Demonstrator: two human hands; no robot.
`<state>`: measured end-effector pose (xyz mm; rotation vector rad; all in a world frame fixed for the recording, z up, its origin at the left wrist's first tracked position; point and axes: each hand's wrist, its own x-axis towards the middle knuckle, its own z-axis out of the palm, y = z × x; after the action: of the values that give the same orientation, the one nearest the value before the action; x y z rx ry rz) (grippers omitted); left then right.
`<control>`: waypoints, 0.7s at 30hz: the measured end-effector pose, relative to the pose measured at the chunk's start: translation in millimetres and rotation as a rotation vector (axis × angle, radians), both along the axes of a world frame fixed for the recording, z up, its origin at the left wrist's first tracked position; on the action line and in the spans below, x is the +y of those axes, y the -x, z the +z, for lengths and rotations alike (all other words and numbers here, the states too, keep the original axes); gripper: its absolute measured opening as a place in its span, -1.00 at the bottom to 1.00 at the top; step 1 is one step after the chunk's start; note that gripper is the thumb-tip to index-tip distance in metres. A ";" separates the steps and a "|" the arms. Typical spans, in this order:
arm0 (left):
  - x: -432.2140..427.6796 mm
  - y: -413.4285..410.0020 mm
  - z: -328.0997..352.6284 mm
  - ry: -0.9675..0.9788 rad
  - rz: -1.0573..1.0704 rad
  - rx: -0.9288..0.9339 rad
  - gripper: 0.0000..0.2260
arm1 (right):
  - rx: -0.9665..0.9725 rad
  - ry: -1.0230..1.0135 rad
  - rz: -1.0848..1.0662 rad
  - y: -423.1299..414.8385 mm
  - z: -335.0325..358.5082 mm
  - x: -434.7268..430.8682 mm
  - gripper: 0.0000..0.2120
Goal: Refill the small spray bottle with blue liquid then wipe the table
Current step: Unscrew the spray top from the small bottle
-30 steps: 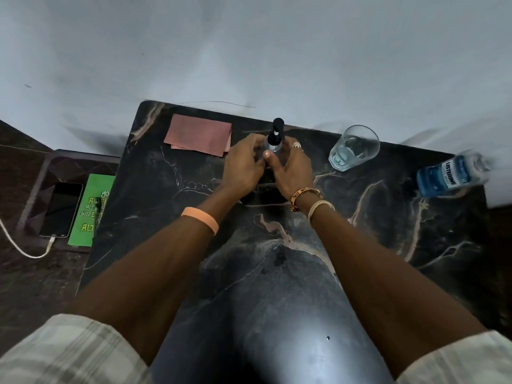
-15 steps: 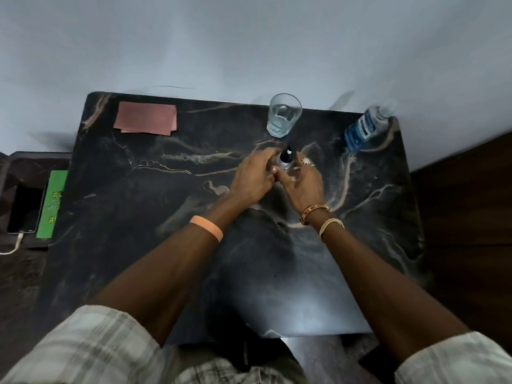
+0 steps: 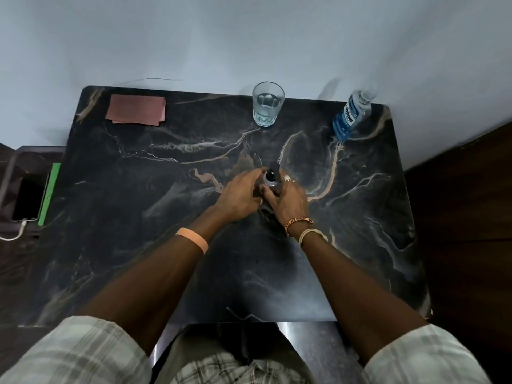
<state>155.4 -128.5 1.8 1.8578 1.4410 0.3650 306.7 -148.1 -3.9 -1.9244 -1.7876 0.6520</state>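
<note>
Spray bottle (image 3: 270, 180) upright between left hand (image 3: 240, 195), right hand (image 3: 289, 199) — fingers (image 3: 254, 177) seemingly gripping.

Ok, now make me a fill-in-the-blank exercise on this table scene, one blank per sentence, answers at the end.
1. The left hand and right hand both grip the small spray bottle, whose pump top is ____.
2. The big bottle at the table's far right corner holds ____ liquid.
3. The folded pink cloth lies at the far ____ corner.
4. The glass of clear liquid stands ____ near the far edge.

Missing words: black; blue; left; upright.
</note>
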 end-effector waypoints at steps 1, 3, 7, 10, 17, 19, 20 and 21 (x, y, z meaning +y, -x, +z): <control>-1.2 0.5 1.9 0.006 -0.001 0.000 -0.31 | 0.003 0.001 -0.010 1.0 1.7 0.8 -0.59; -4.3 -1.0 9.1 -0.018 0.040 -0.058 -0.34 | 0.005 0.015 -0.021 1.3 5.3 1.4 -0.58; -4.7 -12.1 26.7 -0.133 0.085 -0.185 -0.71 | -0.044 0.037 -0.012 -0.9 11.0 0.5 -0.66; -2.2 -18.3 31.7 -0.197 0.105 -0.191 -0.88 | -0.069 0.037 -0.016 -2.0 15.9 -0.5 -0.65; -1.0 -22.0 34.0 -0.265 0.152 -0.155 -0.89 | -0.052 0.066 -0.071 -1.1 18.6 -0.9 -0.70; 1.0 -21.8 34.2 -0.218 0.182 -0.106 -0.81 | -0.047 0.073 -0.069 -0.5 18.8 -1.1 -0.66; 1.7 -21.5 34.9 -0.195 0.187 -0.091 -0.79 | -0.047 0.071 -0.071 -0.6 19.3 -1.5 -0.65; 2.4 -21.6 36.2 -0.175 0.181 -0.084 -0.74 | -0.047 0.064 -0.081 -0.6 20.0 -1.8 -0.65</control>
<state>177.0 -126.1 38.0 1.8281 1.5658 0.6694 307.4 -149.9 16.1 -2.0598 -1.7256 0.6481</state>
